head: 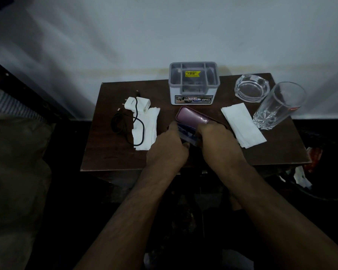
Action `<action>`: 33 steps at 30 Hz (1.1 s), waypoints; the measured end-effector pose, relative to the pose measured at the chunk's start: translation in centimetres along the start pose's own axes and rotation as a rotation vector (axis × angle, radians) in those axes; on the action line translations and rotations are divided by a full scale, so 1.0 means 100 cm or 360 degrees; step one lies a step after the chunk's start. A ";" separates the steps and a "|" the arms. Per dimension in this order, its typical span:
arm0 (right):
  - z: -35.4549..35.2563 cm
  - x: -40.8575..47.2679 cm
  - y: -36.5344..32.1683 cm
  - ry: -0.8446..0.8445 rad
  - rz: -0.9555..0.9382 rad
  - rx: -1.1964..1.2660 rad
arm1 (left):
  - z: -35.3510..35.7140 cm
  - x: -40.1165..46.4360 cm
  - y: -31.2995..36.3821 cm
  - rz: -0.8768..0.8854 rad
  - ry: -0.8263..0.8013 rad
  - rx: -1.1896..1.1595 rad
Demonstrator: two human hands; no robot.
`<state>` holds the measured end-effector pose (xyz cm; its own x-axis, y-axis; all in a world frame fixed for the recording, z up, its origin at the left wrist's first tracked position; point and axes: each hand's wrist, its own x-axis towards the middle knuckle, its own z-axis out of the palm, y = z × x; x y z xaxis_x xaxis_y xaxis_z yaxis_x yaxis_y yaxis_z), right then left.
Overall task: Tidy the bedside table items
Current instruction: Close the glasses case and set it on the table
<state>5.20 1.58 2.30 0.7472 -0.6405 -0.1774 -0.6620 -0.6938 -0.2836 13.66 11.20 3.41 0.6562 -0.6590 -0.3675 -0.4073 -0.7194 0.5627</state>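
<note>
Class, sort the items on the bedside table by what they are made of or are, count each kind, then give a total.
Glassware: 2, tumbler, ashtray
Tissues: 2
Charger: 1
Organiser box: 1
Purple case: 1
Total: 7

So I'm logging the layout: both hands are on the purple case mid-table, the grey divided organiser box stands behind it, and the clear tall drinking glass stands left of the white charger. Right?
Not quite. The head view shows the clear tall drinking glass at the table's right edge, beside the clear glass ashtray, far from the white charger on the left. The rest holds.

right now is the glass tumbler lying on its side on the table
No, the glass tumbler stands upright on the table, beside the glass ashtray and a folded tissue.
</note>
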 end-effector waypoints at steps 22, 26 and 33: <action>-0.014 -0.002 0.027 0.0401 0.0076 0.0342 | 0.012 0.006 -0.003 0.0003 -0.0051 -0.0013; -0.011 0.002 0.036 0.0147 0.0292 0.0214 | 0.013 0.008 -0.001 -0.0018 -0.0041 -0.0078; -0.009 0.005 0.031 -0.0061 0.0370 0.0557 | 0.018 0.005 0.002 0.0048 -0.0077 -0.0158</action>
<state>3.41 -1.19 2.16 0.5861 -0.7496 -0.3074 -0.7584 -0.3741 -0.5337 12.80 10.29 2.02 0.6123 -0.6915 -0.3834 -0.3599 -0.6755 0.6436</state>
